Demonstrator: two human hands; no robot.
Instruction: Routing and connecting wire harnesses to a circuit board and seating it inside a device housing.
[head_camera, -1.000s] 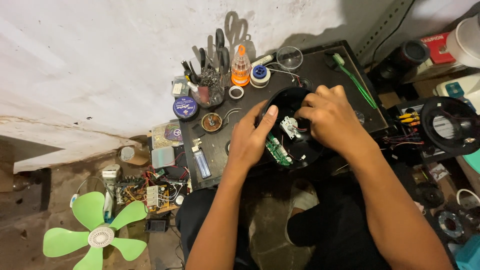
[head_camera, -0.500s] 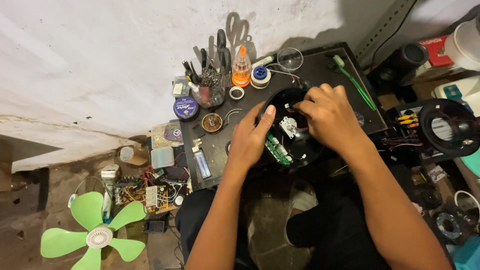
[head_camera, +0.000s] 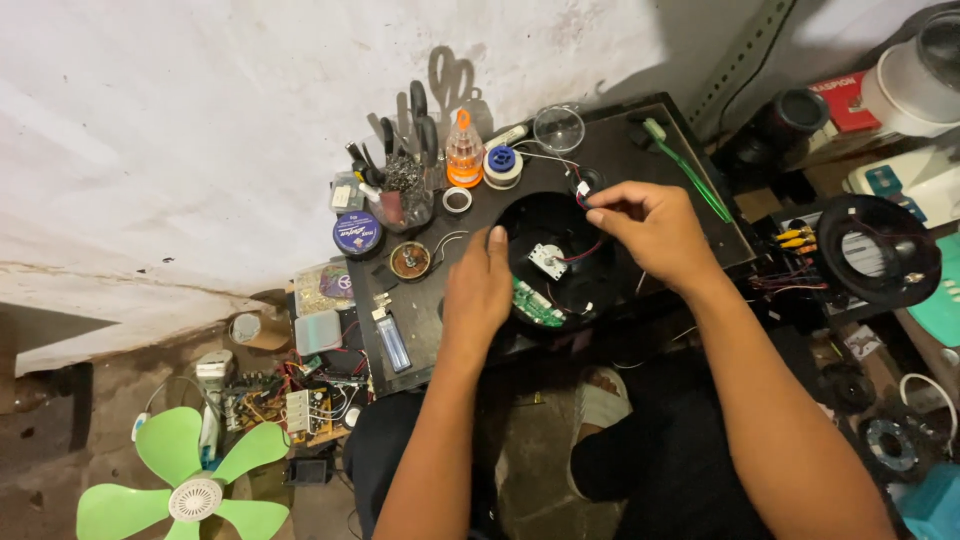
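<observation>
A green fan blade (head_camera: 185, 480) is lying far to the left of the black round housing (head_camera: 556, 262), low on the floor, with a tangle of circuit boards (head_camera: 300, 400) sitting between the two. Closer to the housing, on the dark work board (head_camera: 690, 215), a blue tin (head_camera: 357, 234) and a cup of tools (head_camera: 405, 190) are standing to its upper left, and an orange bottle (head_camera: 464, 152) and a solder spool (head_camera: 502, 165) are standing just above it.

The left hand (head_camera: 478, 292) is resting flat and open against the housing's left rim, fingers stretched, gripping nothing. Inside the housing a green circuit board (head_camera: 537, 304) and a small white motor (head_camera: 547, 260) are showing. The right hand (head_camera: 650, 225) is hovering over the housing's upper right edge, its thumb and forefinger pinched on a small white connector (head_camera: 582, 189) with red wires trailing into the housing. To the right of the housing, off the board, a black ring part (head_camera: 875, 250) is lying.
</observation>
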